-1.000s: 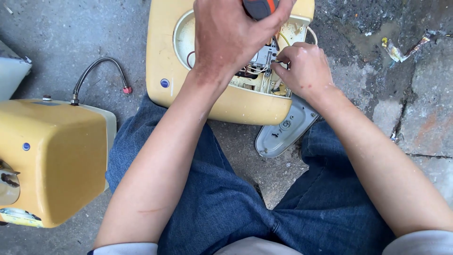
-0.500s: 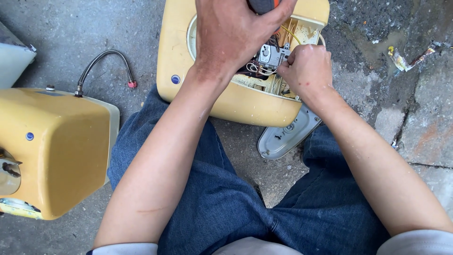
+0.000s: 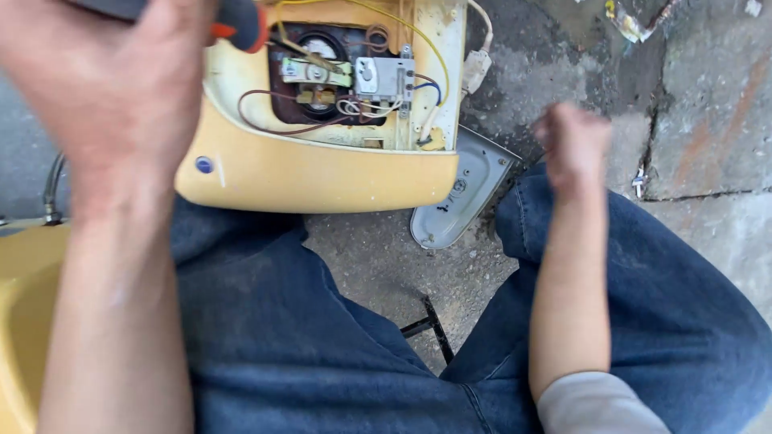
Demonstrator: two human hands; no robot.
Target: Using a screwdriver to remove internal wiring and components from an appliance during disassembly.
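gripping a dark-handled tool [image 3: 241,20] with an orange collar, the left hand [image 3: 112,88] is seen closed and raised close to the camera, at the upper left of the head view. only the butt of the tool is shown past the fingers; its working end is hidden, so the kind of tool cannot be told for certain.

the yellow appliance housing [image 3: 322,173] is laid on the concrete floor [image 3: 386,265] just ahead of the knees, its open cavity turned upward. inside the cavity a small grey switch block [image 3: 384,78], a round dark recess with a metal bracket [image 3: 315,71], and loose brown, yellow and white wires [image 3: 265,120] are exposed. the long side of the housing is run left to right across the view, and the open cavity is placed ahead of and slightly right of the left hand, which is judged the nearer of the two.

the right hand [image 3: 572,145] is held off to the right, curled into a loose fist above the right thigh; nothing is seen in it, though blur prevents certainty. it is kept well apart from the housing.

a grey cover plate [image 3: 462,197] is leaned on the floor between the housing's lower right corner and the right leg. a second yellow casing [image 3: 20,321] is glimpsed at the left edge, beside a metal hose [image 3: 52,189].
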